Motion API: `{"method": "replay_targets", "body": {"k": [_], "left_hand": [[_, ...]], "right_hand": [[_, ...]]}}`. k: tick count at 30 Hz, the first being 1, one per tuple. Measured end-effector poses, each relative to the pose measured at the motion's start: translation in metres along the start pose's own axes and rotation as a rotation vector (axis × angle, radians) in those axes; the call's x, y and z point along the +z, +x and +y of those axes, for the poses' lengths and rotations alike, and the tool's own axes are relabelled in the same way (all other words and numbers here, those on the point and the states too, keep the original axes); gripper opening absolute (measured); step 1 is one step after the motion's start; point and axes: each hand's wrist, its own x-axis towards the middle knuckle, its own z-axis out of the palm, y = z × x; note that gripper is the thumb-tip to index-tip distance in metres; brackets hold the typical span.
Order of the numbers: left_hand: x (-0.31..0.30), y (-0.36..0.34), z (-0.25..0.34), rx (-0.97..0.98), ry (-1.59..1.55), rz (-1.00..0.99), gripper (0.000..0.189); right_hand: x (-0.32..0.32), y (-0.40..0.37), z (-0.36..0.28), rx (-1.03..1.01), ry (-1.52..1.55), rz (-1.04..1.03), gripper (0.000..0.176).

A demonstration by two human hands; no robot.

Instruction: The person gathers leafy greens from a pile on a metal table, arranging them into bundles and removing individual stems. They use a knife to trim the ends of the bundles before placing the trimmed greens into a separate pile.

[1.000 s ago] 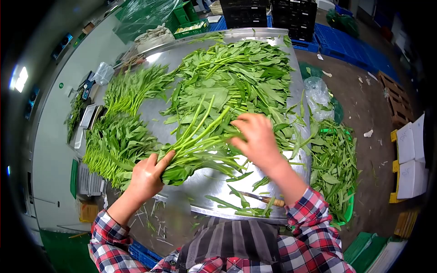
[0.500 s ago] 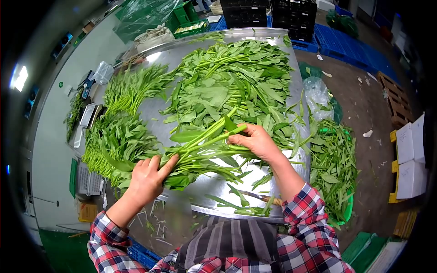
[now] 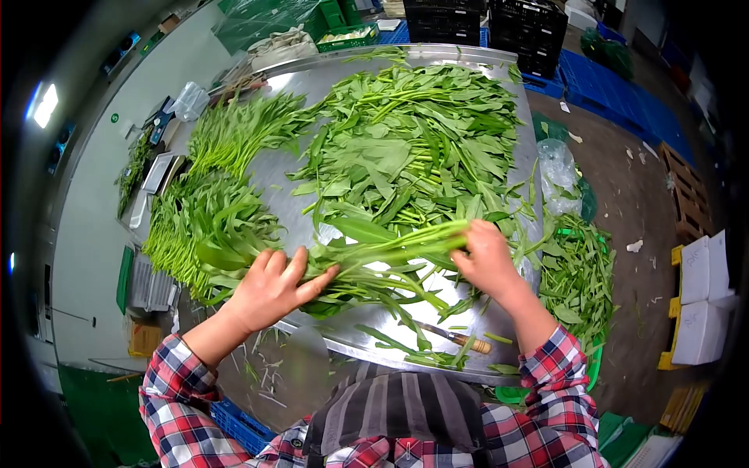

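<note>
A bunch of water spinach (image 3: 390,248) lies across the front of the steel table, leafy tops to the left and stems to the right. My right hand (image 3: 490,261) is closed round the stem ends, which are blurred by motion. Over the leafy part, my left hand (image 3: 273,287) grips the bunch from above, its thumb stretched to the right along it. Below the bunch, a knife with a wooden handle (image 3: 470,342) rests on the steel table (image 3: 275,187) beside loose stems and leaves. Just beyond my hands is a large heap of water spinach (image 3: 421,140).
Neatly laid bunches (image 3: 242,129) line the table's left side. At the right edge, a green basket (image 3: 597,366) holds more leaves, near a clear plastic bag (image 3: 555,168). Black crates (image 3: 527,35) stand behind the table. White boxes (image 3: 702,331) are on the far right.
My right hand has moved right, from mid-stem to the stem ends. My left hand has slid slightly right, and the view has shifted a little.
</note>
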Motion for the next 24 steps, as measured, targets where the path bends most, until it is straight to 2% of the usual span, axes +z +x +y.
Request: {"method": "replay_targets", "body": {"k": [2,4,6,8,10,11,13,15,17,18,19,21,22,23,24], "left_hand": [[0.001,-0.002,-0.002,-0.014,0.008,0.013,0.056],[0.0,-0.008,-0.007,-0.044,0.008,0.034,0.054],[-0.001,-0.012,-0.01,0.002,0.05,0.07,0.055],[-0.001,-0.008,-0.01,0.071,0.081,0.074,0.055],[-0.004,-0.002,-0.009,0.134,0.101,0.059,0.056],[-0.005,0.001,-0.008,0.157,0.104,0.067,0.056],[-0.008,0.007,-0.006,0.198,0.11,0.084,0.056],[-0.01,0.011,-0.005,0.2,0.099,0.094,0.055],[-0.009,0.008,-0.008,0.182,0.078,0.085,0.054],[-0.008,0.005,-0.01,0.144,0.005,0.078,0.053],[-0.004,0.0,-0.011,0.057,-0.093,0.117,0.058],[-0.001,-0.013,-0.019,-0.148,-0.398,-0.087,0.069],[0.002,-0.023,-0.019,-0.357,-0.605,-0.209,0.072],[0.01,-0.028,-0.02,-0.449,-1.001,-0.137,0.067],[0.019,-0.04,-0.018,-0.616,-1.327,-0.189,0.067]], "right_hand": [[-0.015,-0.009,0.02,0.293,0.058,-0.047,0.018],[-0.035,-0.018,0.045,0.452,-0.106,-0.087,0.024],[-0.038,-0.025,0.046,0.295,-0.307,-0.044,0.029],[-0.033,-0.009,0.035,0.115,-0.152,0.041,0.032],[-0.021,0.015,-0.001,-0.055,-0.012,-0.114,0.036],[-0.015,0.028,-0.018,-0.085,0.051,-0.281,0.038],[0.001,0.05,-0.042,-0.012,0.153,-0.665,0.044],[0.021,0.06,-0.048,0.101,0.316,-0.803,0.049],[0.037,0.059,-0.04,0.158,0.6,-0.589,0.025],[0.033,0.054,-0.036,0.392,1.055,-0.459,0.02],[0.025,0.052,-0.03,0.479,1.416,-0.268,0.018],[0.006,0.052,0.013,0.658,1.522,0.291,0.016],[-0.01,0.039,0.057,0.343,1.848,0.113,0.017],[-0.024,0.031,0.058,0.448,1.461,0.191,0.02],[-0.04,0.024,0.039,0.62,1.005,-0.003,0.027]]}}
